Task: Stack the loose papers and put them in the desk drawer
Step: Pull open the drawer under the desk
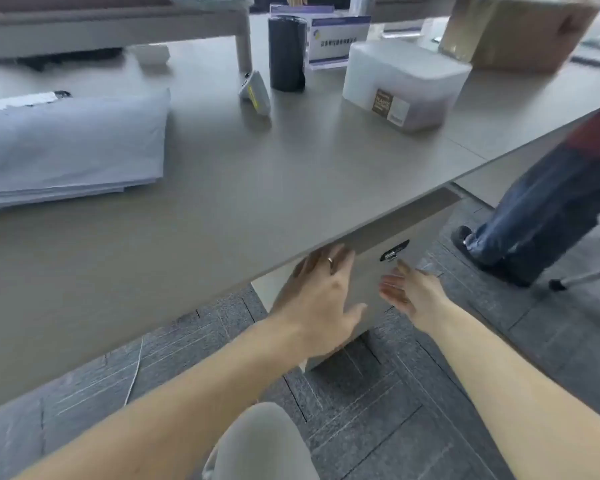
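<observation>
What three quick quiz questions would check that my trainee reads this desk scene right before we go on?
1. True or false: the paper stack is already in the drawer unit.
2. Which hand has its fingers up at the desk edge? A) left hand B) right hand
3. Fill in: both hands are ____, holding nothing.

Key
1. False: it lies on the desk top, at the left.
2. A: the left hand's fingers sit just under the edge, while the right hand is open-palmed below the drawer unit's lock.
3. Open.
</observation>
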A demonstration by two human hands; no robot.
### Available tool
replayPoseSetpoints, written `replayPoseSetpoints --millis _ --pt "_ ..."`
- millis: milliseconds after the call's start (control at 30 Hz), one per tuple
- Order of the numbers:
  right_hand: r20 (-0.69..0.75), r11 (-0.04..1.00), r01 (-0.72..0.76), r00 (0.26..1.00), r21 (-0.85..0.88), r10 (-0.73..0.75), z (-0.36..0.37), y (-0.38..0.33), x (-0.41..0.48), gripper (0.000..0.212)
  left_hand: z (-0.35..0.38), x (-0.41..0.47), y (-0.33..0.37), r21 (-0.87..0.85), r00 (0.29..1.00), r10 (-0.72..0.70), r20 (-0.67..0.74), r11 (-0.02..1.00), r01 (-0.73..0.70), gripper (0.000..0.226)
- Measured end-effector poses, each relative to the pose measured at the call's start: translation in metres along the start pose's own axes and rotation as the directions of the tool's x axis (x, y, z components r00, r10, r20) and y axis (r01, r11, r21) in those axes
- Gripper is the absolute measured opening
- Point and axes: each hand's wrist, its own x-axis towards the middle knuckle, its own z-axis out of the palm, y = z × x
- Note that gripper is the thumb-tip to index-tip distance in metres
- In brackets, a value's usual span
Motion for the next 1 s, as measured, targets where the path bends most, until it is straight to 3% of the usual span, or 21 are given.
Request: replayPoseSetpoints --millis 233,533,767,1000 --pt "0.014 0.999 -0.019 1.000 0.051 0.018 0.010 -0.013 0.024 0.018 0.013 0.034 -0.001 0.120 0.996 -0.088 0.006 0.989 0.087 0.081" --pt "-0.041 0.991 0.133 0.990 0.013 -0.132 0.006 0.001 0.018 0.022 0.017 0.040 0.000 0.154 0.993 -0.113 -0.021 0.981 0.115 0.084" --pt "-0.060 0.986 0.161 0.986 0.052 -0.158 -0.077 0.043 -0.022 0.023 0.011 0.038 0.007 0.139 0.990 -0.143 0.010 0.980 0.140 0.078" --pt "-0.145 0.987 0.150 0.979 0.062 -0.140 -0.138 0.070 -0.058 0.023 0.015 0.034 0.032 0.242 0.985 -0.162 0.063 0.960 0.142 0.078"
